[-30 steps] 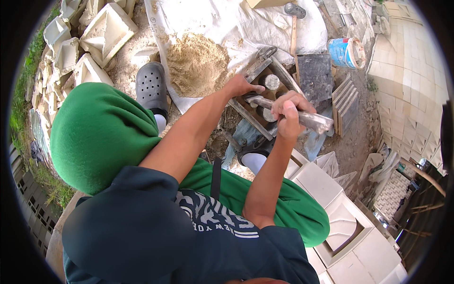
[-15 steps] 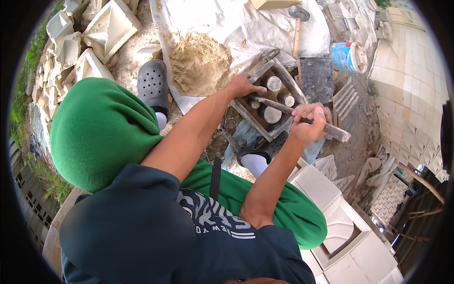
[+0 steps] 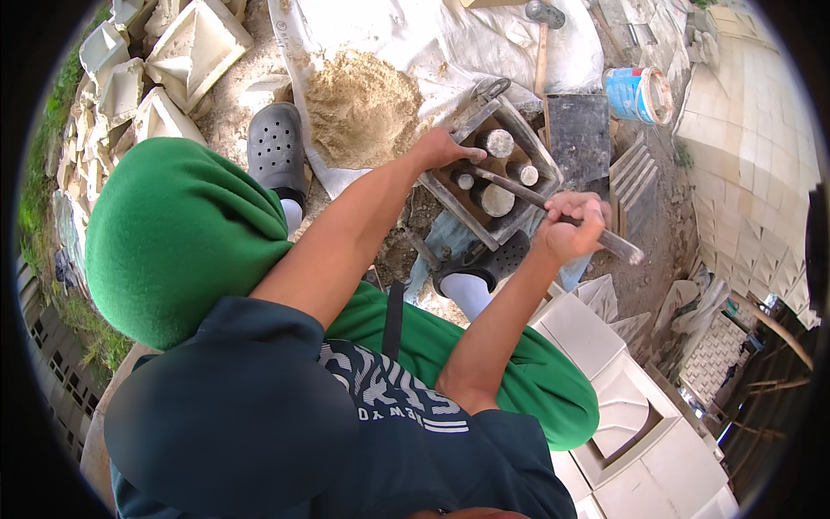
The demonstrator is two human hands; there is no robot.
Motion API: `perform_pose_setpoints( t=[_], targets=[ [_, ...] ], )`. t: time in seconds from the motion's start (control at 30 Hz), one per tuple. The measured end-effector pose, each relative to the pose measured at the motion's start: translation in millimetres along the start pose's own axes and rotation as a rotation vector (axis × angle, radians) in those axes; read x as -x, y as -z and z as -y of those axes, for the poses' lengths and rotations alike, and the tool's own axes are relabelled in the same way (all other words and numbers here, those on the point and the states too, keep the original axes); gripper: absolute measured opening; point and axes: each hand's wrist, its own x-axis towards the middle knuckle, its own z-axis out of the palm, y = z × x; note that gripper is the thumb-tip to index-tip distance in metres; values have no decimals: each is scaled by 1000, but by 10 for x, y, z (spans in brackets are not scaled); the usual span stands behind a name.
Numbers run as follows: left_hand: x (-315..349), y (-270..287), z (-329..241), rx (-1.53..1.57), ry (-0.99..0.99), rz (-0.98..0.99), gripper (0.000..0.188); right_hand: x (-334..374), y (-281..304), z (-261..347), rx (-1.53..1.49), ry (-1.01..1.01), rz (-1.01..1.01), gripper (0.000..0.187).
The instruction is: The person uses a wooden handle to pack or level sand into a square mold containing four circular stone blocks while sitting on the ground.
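Observation:
A wooden box mould (image 3: pixel 540 138) with several round, pale-topped cylinders (image 3: pixel 496 200) standing inside lies tilted on the ground by my feet. My right hand (image 3: pixel 575 227) is wrapped round a long dark bar (image 3: pixel 519 189) that slants across the mould, its blunt pale end sticking out to the right. The bar's far end reaches in between the cylinders. At the mould's left side, my left hand (image 3: pixel 445 149) grips the edge with its thumb stretched inward; its other fingers are partly hidden.
A heap of sand (image 3: pixel 359 108) lies on a white sheet (image 3: pixel 415 30). Beyond the mould are a hammer (image 3: pixel 545 17), a dark board (image 3: pixel 577 134) and a blue-white bucket (image 3: pixel 638 95). Pale cast blocks (image 3: pixel 203 52) pile up at the far left; more blocks (image 3: pixel 579 333) sit near right.
The bar has shifted slightly among the cylinders and its inner end now sits a little further right. My right hand moves with it, while my left hand stays at the mould's edge.

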Motion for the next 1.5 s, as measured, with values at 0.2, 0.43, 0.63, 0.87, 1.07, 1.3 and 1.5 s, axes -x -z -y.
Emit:
perform_pose_setpoints(
  t=[0.2,0.43,0.63,0.87,1.07,1.3,1.5],
  targets=[
    [-30,-27,73,45,-155,-98,85,-161,69,76,-39,-4,79,21],
    [-19,-9,57,-22,-112,-127,85,-189,58,-32,52,-19,32,21],
    [-18,5,3,-1,40,28,86,-96,156,40,-21,3,105,22],
    [55,11,-63,6,-36,16,89,-140,32,107,-20,14,125,22],
    [-57,-31,108,0,-85,-50,91,-58,-95,-110,-59,-69,191,21],
    [55,42,-70,-24,-9,39,94,176,-137,-105,-28,-38,220,23],
    [-89,-8,174,37,-74,34,88,113,-338,-81,154,-46,-152,7]
  ],
)
